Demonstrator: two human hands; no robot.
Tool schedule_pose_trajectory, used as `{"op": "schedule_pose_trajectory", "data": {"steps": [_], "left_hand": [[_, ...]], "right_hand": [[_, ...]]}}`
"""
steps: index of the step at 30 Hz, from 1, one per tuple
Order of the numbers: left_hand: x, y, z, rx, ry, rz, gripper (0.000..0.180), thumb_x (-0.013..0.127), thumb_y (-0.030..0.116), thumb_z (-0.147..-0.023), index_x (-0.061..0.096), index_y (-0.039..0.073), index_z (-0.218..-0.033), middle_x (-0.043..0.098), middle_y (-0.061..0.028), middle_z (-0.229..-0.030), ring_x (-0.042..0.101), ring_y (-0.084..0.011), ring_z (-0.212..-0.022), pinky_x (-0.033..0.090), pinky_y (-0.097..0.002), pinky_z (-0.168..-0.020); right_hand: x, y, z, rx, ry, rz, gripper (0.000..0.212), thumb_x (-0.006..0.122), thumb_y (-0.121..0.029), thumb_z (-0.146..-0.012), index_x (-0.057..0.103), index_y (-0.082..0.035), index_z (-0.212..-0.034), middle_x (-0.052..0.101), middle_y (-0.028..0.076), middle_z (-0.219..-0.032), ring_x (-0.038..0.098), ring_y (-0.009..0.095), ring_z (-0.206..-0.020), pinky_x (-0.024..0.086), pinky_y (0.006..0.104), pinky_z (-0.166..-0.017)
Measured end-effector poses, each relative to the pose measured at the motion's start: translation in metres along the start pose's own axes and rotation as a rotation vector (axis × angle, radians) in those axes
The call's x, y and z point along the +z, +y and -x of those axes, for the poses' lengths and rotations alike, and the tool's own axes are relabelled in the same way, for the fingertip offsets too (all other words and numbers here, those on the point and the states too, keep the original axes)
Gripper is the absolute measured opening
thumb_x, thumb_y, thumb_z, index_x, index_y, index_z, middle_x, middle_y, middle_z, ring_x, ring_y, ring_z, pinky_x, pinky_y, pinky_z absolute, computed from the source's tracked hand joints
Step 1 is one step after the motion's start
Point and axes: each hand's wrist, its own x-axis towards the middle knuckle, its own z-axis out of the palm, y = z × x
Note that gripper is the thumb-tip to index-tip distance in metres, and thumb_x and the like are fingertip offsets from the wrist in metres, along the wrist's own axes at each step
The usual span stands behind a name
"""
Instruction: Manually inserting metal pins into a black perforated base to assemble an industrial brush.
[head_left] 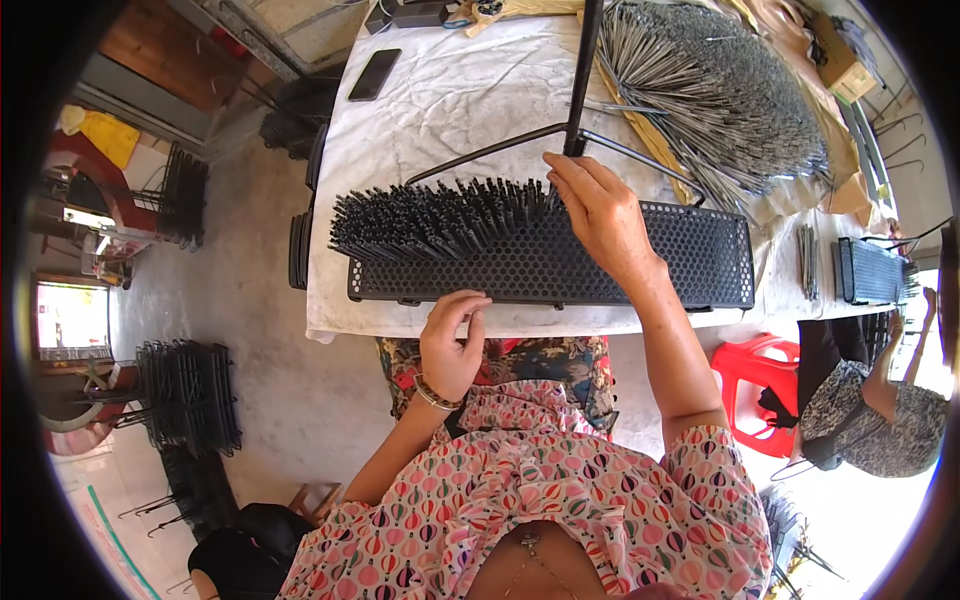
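Note:
A long black perforated brush head (pixel 640 252) lies crosswise before me on the white-covered table. Its left part carries a dense block of upright black bristles (pixel 430 215); bare holes show along its front strip and right part. My right hand (pixel 603 215) is closed, its fingers pinched at the right end of the bristles. They seem to hold a thin dark bristle, mostly hidden by the hand. My left hand (pixel 455 335) curls its fingers over the front rim of the brush head. Behind the head rises a black pole (pixel 584 85) with slanting wire braces.
A large heap of thin dark bristles (pixel 715 100) covers the table's far right. A phone (pixel 375 75) lies at the far left. Another perforated head (pixel 868 270) and a red stool (pixel 755 385) are on the right, beside another person (pixel 875 415). Stacked black frames (pixel 185 395) stand left.

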Motion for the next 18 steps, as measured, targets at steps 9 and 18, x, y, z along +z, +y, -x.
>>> {"op": "schedule_pose_trajectory", "data": {"steps": [9,18], "left_hand": [[0.018,-0.005,-0.015,0.429,-0.206,-0.562,0.051,0.074,0.012,-0.067,0.056,0.011,-0.114,0.049,-0.0070,-0.118,0.045,-0.0269,-0.114,0.033,-0.0417,-0.094],[0.029,-0.027,-0.019,0.446,-0.209,-0.573,0.057,0.076,0.014,-0.064,0.054,0.012,-0.116,0.048,-0.0060,-0.115,0.046,-0.0253,-0.112,0.033,-0.0407,-0.092]], "right_hand": [[0.006,0.005,0.001,-0.026,0.041,0.004,0.025,0.060,-0.002,-0.081,0.059,-0.002,-0.106,0.059,0.013,-0.083,0.058,0.033,-0.071,0.047,0.0398,-0.062],[0.008,0.006,0.006,-0.095,-0.022,0.070,0.032,0.060,0.000,-0.079,0.058,-0.002,-0.110,0.059,0.011,-0.087,0.056,0.029,-0.072,0.048,0.0373,-0.067]]}}
